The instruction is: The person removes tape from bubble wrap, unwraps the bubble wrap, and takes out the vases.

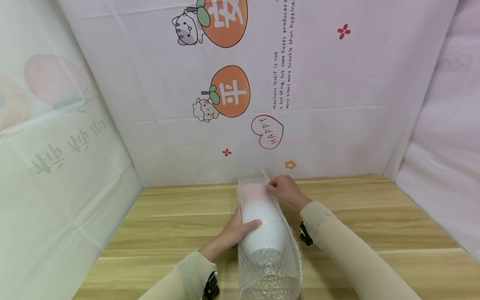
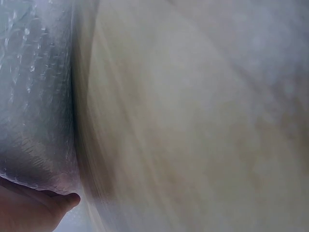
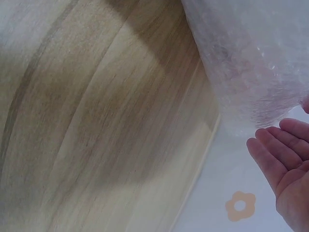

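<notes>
A white, rounded object with a pinkish far end lies lengthwise on the table, inside a clear sleeve of bubble wrap. My left hand grips its left side, thumb over the top and fingers down along the side. In the left wrist view, part of that hand shows below the bubble wrap. At the far end, my right hand pinches the right edge of the wrap with curled fingers. The right wrist view shows the right hand's fingers bent beside the wrap's end.
Under everything is a wood-grain table. A white printed cloth rises right behind its far edge, and more cloth hangs on the left and right. Black straps sit at both wrists.
</notes>
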`<state>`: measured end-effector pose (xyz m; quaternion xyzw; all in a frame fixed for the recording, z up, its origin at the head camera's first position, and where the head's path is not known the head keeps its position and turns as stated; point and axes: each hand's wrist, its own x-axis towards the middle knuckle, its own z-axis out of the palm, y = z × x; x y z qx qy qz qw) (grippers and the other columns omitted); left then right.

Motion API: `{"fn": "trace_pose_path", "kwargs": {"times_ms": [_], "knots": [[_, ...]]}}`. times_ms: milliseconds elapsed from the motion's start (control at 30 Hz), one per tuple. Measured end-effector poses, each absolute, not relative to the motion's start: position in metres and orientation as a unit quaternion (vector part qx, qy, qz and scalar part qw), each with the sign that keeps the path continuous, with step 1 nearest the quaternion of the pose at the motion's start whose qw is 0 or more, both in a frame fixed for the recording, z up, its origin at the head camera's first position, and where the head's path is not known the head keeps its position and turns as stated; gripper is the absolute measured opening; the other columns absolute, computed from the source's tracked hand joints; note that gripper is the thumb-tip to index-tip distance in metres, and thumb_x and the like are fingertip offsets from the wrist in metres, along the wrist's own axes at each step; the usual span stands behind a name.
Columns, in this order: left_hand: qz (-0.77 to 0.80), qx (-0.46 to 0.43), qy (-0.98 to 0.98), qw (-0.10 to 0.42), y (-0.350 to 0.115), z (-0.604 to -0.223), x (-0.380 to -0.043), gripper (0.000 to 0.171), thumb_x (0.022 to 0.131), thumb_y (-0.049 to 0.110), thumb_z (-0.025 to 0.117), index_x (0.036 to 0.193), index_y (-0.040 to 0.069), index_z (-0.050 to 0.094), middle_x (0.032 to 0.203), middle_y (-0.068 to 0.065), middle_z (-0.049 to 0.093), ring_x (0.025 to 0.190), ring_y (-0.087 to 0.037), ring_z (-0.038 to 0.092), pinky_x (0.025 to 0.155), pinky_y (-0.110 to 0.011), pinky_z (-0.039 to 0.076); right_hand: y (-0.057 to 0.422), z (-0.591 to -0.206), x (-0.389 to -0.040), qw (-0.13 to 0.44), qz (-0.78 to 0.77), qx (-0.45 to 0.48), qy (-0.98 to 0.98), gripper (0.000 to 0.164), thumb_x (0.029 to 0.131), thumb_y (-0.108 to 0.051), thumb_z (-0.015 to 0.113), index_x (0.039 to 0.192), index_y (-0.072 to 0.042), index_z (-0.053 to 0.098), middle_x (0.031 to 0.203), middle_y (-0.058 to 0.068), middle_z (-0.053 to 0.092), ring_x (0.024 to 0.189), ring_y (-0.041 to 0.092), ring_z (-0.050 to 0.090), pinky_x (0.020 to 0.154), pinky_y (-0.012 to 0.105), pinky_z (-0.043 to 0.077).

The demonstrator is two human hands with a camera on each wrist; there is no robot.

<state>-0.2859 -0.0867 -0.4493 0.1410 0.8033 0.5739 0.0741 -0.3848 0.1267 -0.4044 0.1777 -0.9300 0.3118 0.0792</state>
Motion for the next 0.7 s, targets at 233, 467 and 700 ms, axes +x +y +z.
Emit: {"fn": "trace_pose_path", "kwargs": {"times_ms": [233,467,700], "knots": [[0.576,0.143,0.802,0.074,-0.0869,-0.4497,-0.2859,0.1,0.085,0.05,0.067,0.152,-0.002,0.014,0.147,-0.024,0.033,0.13,-0.035,0.037,0.102,-0.052,0.036,0.125,-0.4072,-0.3862,0.092,0.295,0.18,-0.934,0.043,0.09,-0.012,0.058,0.052,-0.015,0.037,0.05,-0.006,0.027,0.047,0.009,0.026,0.047,0.025,0.024],[0.574,0.143,0.802,0.076,-0.0869,-0.4472,-0.2841,0.102,0.085,0.049,0.067,0.152,-0.003,0.01,0.15,-0.026,0.028,0.133,-0.037,0.033,0.104,-0.054,0.033,0.1249,-0.4072,-0.3861,0.095,0.295,0.182,-0.933,0.043,0.09,-0.012,0.057,0.052,-0.015,0.038,0.049,-0.007,0.028,0.047,0.009,0.026,0.047,0.025,0.024],[0.572,0.143,0.805,0.074,-0.0871,-0.4468,-0.2835,0.102,0.085,0.048,0.067,0.152,-0.003,0.01,0.149,-0.026,0.029,0.133,-0.038,0.034,0.103,-0.054,0.034,0.1257,-0.4075,-0.3862,0.106,0.295,0.187,-0.931,0.044,0.089,-0.01,0.056,0.052,-0.015,0.033,0.048,-0.007,0.024,0.046,0.01,0.023,0.047,0.026,0.023]]}}
